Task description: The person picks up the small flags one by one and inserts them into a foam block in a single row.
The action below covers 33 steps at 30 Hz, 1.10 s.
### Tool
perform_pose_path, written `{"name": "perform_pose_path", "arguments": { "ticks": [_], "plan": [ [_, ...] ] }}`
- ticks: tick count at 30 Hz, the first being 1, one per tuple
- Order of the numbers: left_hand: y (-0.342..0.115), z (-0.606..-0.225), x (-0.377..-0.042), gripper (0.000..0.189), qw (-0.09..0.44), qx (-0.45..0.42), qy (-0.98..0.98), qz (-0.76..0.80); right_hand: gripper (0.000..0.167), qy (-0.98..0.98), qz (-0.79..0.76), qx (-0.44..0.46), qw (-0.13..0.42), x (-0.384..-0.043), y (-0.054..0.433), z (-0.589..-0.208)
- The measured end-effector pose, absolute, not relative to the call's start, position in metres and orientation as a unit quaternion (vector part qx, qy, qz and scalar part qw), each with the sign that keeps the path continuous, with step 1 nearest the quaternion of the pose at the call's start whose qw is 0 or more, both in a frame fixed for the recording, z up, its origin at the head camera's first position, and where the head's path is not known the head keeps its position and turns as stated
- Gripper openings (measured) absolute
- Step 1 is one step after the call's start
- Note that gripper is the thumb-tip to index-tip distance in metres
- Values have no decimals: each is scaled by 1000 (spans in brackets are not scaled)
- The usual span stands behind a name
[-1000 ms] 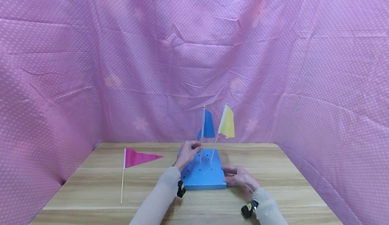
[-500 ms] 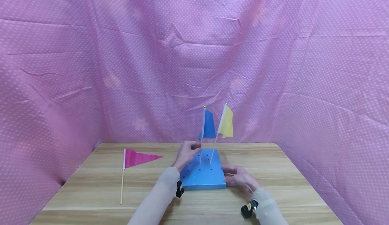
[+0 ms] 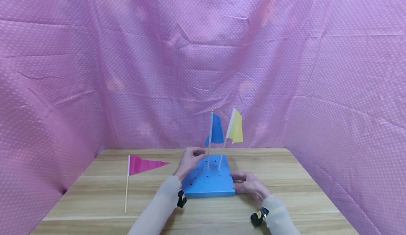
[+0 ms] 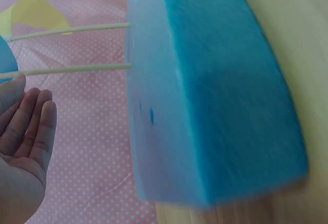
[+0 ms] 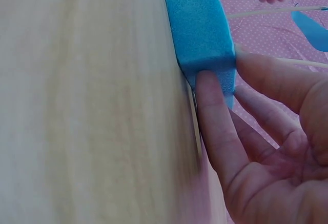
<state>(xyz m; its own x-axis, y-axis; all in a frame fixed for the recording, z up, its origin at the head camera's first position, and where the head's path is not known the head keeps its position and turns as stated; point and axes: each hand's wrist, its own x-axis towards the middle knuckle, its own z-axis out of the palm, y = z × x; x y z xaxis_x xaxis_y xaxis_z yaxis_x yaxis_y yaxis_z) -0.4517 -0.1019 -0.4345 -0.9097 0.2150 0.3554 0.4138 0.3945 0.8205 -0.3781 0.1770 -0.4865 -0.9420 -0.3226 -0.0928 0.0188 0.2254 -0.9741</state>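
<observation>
A blue foam block [image 3: 213,186] with small holes in its top lies on the table. In it stand a blue flag [image 3: 216,129] and a yellow flag [image 3: 235,126], both on thin sticks; the yellow one tilts right. My left hand [image 3: 189,161] is raised over the block's left part, beside the blue flag's stick [image 4: 77,70]. Its thumb tip is right at that stick, with the other fingers extended and apart from it. My right hand [image 3: 250,185] holds the block's right edge, as the right wrist view shows, with fingertips [image 5: 207,83] against its side.
A pink pennant [image 3: 147,164] on a stick lies on the wooden table [image 3: 104,189], left of the block. Pink dotted cloth [image 3: 158,69] hangs behind the table and on both sides. A black wrist camera [image 3: 182,199] sits on each forearm.
My left hand has eased leftward off the blue flag's stick, its fingers loosening. The flag stays standing in the block. My right hand keeps its place at the block's edge.
</observation>
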Motion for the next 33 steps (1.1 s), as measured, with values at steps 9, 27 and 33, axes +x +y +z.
{"name": "perform_pose_path", "arguments": {
  "ticks": [9, 27, 33],
  "plan": [
    [-141, -439, -437, 21, 76, -128, -836, -528, 63, 789, -592, -86, 136, -376, 176, -484],
    [-232, -443, -414, 26, -8, -112, -842, -527, 61, 804, -573, -90, 132, -373, 182, -482],
    [-262, -447, -408, 30, -26, -87, -838, -538, 62, 803, -573, -89, 139, -371, 180, -481]
  ]
}}
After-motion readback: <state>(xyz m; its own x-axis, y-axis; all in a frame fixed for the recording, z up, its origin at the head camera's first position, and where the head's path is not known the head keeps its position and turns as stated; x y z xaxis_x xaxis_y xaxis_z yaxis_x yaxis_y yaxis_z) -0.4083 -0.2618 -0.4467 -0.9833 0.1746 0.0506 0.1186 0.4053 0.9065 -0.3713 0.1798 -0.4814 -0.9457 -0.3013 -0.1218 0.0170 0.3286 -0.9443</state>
